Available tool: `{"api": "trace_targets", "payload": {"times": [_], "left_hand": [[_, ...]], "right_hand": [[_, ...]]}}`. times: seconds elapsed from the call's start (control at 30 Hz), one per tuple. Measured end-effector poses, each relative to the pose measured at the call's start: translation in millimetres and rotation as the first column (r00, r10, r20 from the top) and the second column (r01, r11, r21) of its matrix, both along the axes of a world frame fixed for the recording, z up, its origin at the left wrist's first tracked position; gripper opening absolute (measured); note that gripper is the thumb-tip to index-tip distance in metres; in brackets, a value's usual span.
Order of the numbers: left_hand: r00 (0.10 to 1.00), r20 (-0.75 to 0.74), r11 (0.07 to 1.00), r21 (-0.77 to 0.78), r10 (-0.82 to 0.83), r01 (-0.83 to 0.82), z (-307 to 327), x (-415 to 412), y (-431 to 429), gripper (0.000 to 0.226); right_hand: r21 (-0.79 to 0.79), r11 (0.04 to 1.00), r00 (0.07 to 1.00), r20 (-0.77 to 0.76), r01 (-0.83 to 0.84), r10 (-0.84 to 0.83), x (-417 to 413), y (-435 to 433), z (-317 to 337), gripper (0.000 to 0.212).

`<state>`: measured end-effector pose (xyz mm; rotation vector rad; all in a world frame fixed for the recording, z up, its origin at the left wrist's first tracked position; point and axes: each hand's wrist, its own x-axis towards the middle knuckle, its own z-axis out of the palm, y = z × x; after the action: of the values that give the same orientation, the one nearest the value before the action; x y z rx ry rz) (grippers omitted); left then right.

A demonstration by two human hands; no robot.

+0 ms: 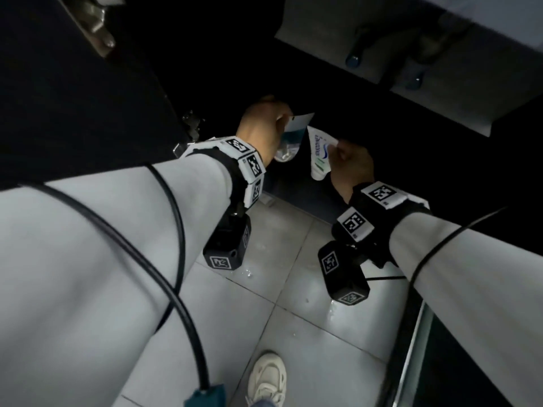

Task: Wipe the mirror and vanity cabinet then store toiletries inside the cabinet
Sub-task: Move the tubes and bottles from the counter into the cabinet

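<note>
I look down into the dark open vanity cabinet below the counter. My left hand grips a white and teal tube, its cap end pointing down and toward me. My right hand holds a white toothpaste tube with blue lettering, cap end down. Both tubes hang side by side, close but apart, in front of the cabinet opening. The inside of the cabinet is too dark to make out.
The open black cabinet door with its hinge stands at left. A grey counter edge with dark shapes runs across the upper right. Wet grey floor tiles and my white shoe lie below. A glass panel edge rises at lower right.
</note>
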<state>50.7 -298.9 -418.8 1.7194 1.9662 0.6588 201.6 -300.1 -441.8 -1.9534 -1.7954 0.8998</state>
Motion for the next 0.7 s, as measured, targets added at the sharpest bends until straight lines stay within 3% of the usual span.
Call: {"api": "trace_targets", "payload": {"times": [0.2, 0.37, 0.6, 0.7], "left_hand": [[1.0, 0.003, 1.0, 0.009, -0.005, 0.005, -3.2, -7.4, 2.8, 0.03], [1.0, -0.024, 1.0, -0.006, -0.01, 0.01, -8.9, -9.0, -1.5, 0.032], [0.999, -0.047, 1.0, -0.022, -0.019, 0.018, -5.5, -4.6, -9.5, 0.04], [0.996, -0.092, 0.998, -0.06, -0.014, 0.008, -3.9, -8.2, -12.6, 0.046]], "right_hand": [[0.036, 0.999, 0.998, -0.058, 0.012, -0.01, -15.3, 7.8, 3.8, 0.032], [-0.014, 1.0, 1.0, 0.001, 0.0, 0.0, -14.6, 0.3, -5.3, 0.033], [-0.025, 1.0, 0.998, -0.061, -0.018, 0.017, -11.9, 0.3, -0.5, 0.019], [-0.048, 0.998, 0.993, -0.11, -0.049, 0.043, -11.9, -1.6, 5.0, 0.037]]}}
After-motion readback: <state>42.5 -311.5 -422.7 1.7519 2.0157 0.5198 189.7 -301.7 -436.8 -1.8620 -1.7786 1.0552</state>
